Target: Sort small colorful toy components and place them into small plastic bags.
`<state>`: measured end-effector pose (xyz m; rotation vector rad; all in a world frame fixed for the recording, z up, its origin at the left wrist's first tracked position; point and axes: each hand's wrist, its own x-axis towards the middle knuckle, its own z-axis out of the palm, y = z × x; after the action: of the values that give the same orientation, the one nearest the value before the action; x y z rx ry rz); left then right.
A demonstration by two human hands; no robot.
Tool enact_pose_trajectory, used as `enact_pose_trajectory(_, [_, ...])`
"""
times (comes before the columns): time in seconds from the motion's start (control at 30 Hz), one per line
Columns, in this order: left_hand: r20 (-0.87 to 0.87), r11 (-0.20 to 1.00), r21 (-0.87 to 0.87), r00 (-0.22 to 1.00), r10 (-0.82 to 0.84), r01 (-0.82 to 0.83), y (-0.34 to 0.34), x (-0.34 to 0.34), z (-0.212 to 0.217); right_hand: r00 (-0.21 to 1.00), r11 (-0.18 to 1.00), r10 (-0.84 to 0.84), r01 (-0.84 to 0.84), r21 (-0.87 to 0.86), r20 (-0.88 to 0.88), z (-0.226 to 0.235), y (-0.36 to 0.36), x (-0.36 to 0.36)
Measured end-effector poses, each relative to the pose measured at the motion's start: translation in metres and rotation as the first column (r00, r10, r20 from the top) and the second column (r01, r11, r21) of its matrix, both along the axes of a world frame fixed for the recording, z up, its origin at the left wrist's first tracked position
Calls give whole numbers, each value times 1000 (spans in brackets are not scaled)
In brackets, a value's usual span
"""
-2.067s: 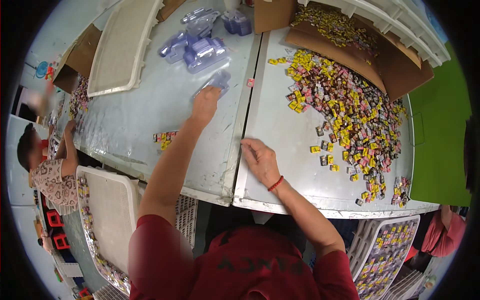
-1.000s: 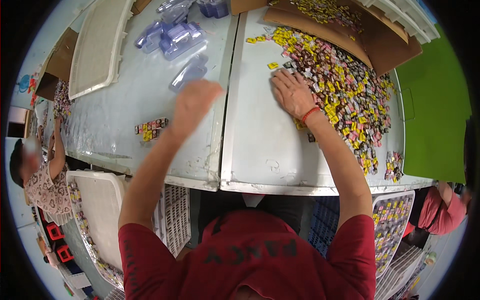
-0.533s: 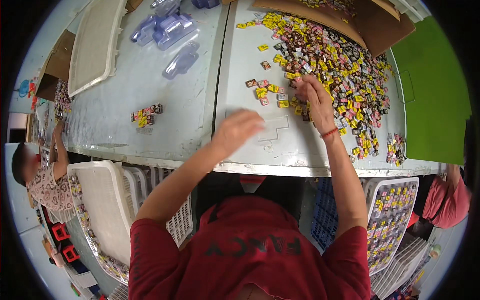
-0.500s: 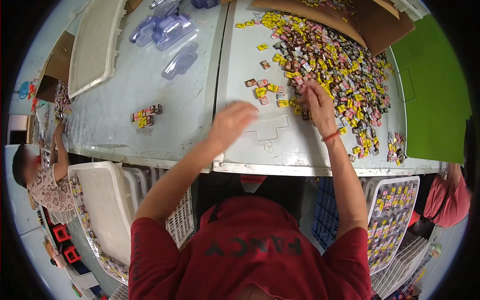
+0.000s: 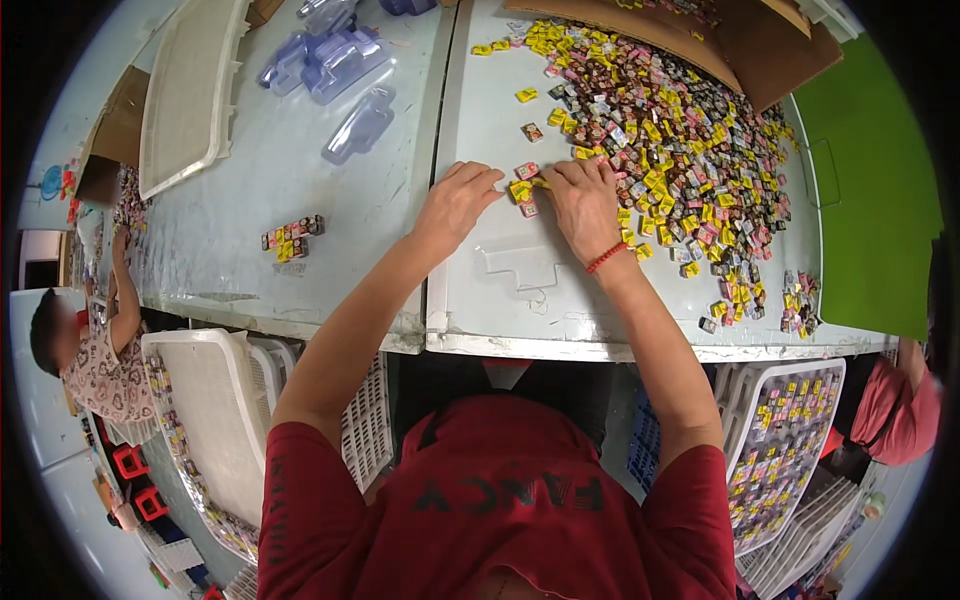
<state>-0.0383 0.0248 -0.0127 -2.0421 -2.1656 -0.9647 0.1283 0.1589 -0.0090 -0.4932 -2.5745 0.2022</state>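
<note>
My left hand [image 5: 458, 205], fingers bent together, is at the left side of a small cluster of printed blocks [image 5: 523, 190] in pink and yellow. Whatever lies under its fingertips is hidden. From the right, my right hand [image 5: 585, 208], with a red bead bracelet on its wrist, has its fingers closed down at the cluster; a yellow block [image 5: 541, 183] shows at its fingertips. Just nearer to me lies a clear, T-shaped plastic tray [image 5: 520, 270]. Past my right hand spreads a large pile of the same blocks [image 5: 680, 150], yellow, pink, brown and black.
A joined group of blocks [image 5: 292, 238] lies on the left table. Clear plastic shells [image 5: 358, 125] and a white tray [image 5: 190, 100] are farther back. A cardboard box [image 5: 790, 60] stands behind the pile. White crates [image 5: 790, 440] flank me below the table edge; co-workers sit at both sides.
Both hands have come closer together around the small cluster. My right hand has moved left from the pile; my left hand has moved farther forward. A brown block at the cluster's left is now hidden.
</note>
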Motion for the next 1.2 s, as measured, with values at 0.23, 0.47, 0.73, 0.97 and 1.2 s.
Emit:
enact_pose_trajectory(0.23, [137, 998, -62, 990, 33, -25, 33, -7, 5, 980, 986, -168, 166, 26, 111, 3, -2, 7])
enact_pose_trajectory(0.47, [76, 924, -248, 957, -281, 291, 55, -9, 13, 991, 994, -108, 110, -23, 79, 9, 0, 10])
enact_pose_trajectory(0.73, [421, 999, -35, 907, 15, -1, 31, -21, 14, 982, 993, -118, 119, -1, 145, 9, 7, 9])
enact_pose_trajectory(0.97, [241, 987, -158, 970, 40, -1, 6, -43, 19, 986, 991, -99, 110, -72, 137, 7, 13, 6])
enact_pose_trajectory(1.2, [202, 981, -143, 974, -101, 132, 15, -35, 13, 988, 995, -69, 78, -56, 141, 16, 8, -3])
